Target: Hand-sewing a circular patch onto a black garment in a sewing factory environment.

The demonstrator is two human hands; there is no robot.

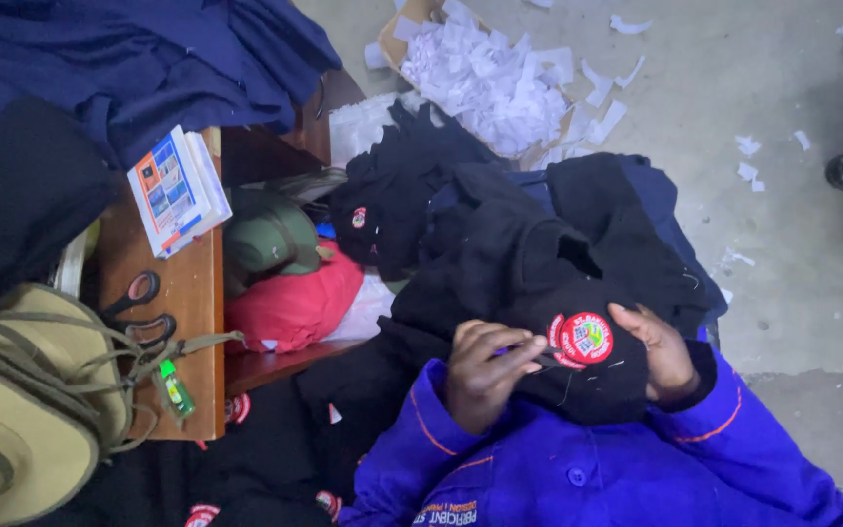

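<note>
The left hand [485, 371] is curling closed, fingers pinching the black garment [539, 283] at the round red badge's [585, 338] nine o'clock; the right hand [661, 351] is gripping the cloth at its three o'clock.

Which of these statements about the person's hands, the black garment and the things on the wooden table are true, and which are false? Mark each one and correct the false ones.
1. Both hands rest on a black garment with a round red badge. True.
2. The right hand lies to the left of the badge. False: it holds the cloth on the badge's right; the left hand is on its left.
3. Black-handled scissors lie on the wooden table. True.
4. The box on the floor is full of buttons. False: it holds white paper scraps.
5. The person's sleeves are blue. True.
</note>
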